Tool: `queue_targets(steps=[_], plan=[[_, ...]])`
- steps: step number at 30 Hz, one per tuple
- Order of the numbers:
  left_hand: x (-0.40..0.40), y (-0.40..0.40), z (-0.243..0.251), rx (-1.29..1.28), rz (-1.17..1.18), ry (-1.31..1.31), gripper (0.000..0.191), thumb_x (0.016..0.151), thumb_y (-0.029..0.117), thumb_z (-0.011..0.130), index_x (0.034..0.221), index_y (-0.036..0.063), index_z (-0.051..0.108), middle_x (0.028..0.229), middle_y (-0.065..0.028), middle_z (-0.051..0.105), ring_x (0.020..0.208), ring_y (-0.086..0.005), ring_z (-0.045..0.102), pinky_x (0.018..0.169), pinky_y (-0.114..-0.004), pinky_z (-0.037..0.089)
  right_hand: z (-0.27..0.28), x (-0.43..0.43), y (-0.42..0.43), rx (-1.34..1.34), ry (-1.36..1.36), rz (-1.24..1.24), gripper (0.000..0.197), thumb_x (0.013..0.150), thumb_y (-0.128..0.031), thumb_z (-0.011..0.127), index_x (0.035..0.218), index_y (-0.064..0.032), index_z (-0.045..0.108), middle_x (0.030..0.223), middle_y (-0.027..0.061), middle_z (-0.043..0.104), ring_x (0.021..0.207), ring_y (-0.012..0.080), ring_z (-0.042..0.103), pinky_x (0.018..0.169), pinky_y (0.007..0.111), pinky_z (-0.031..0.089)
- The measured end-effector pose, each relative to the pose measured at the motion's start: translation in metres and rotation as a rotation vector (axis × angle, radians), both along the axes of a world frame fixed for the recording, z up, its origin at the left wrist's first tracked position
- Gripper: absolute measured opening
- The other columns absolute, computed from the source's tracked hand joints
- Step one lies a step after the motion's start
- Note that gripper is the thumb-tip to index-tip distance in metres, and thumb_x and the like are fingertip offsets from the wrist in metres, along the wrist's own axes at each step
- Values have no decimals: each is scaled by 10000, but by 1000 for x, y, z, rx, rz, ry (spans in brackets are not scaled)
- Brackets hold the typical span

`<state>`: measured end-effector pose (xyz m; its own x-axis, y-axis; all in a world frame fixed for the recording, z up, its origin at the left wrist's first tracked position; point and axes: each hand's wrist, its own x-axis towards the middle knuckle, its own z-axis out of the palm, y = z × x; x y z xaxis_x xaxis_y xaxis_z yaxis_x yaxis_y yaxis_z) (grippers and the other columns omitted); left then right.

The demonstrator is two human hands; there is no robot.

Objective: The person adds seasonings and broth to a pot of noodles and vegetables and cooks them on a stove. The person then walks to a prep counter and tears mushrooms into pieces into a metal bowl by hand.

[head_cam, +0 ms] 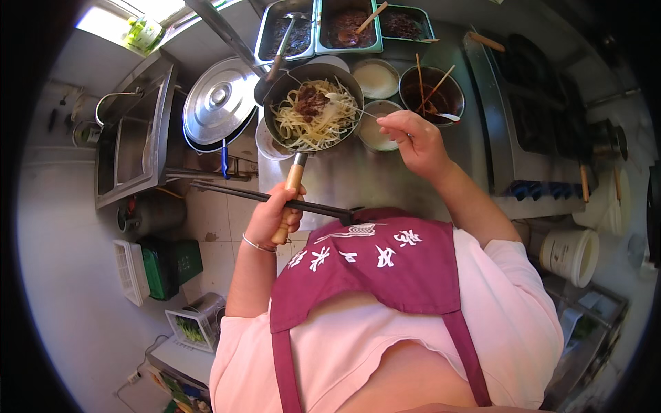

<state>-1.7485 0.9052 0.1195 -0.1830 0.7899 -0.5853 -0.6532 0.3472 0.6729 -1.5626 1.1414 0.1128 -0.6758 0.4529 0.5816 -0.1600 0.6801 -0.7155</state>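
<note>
My left hand (279,211) grips the wooden handle (294,178) of a deep pan (274,92). A pair of long dark chopsticks (320,207) lies crosswise in the same hand. Pale noodles (304,130) and bean sprouts fill the pan, with a mound of dark red-brown sauce (311,105) on top. Between the fingertips of my right hand (419,139) is the thin handle of a small spoon (361,110). Its bowl end is over the noodles, with pale granules beside it. Just under the right hand stands a round container (371,135) of pale contents.
Another pale-filled container (376,78) and a steel bowl of dark sauce (408,88) stand behind. Several metal food pans (380,31) line the back. A lidded pot (219,121) and a sink (137,149) are left; a gas stove (503,155) is right.
</note>
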Motion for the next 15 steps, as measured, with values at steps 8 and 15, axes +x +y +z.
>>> queue_targets(steps=[8, 15], plan=[[3, -2, -6, 21, 17, 33, 259, 889, 236, 471, 982, -5, 493, 648, -12, 465, 433, -46, 379, 361, -178, 314, -48, -11, 74, -656, 151, -339, 178, 947, -138, 459, 1009, -22, 577, 797, 62, 602, 705, 109, 596, 625, 230, 488], [11, 1, -7, 11, 66, 31, 259, 886, 229, 477, 993, -7, 489, 634, -17, 462, 428, -51, 384, 355, -182, 315, -144, -38, 121, -452, -265, -458, 188, 923, -133, 472, 1013, -8, 579, 799, 90, 627, 674, 159, 632, 587, 257, 511]])
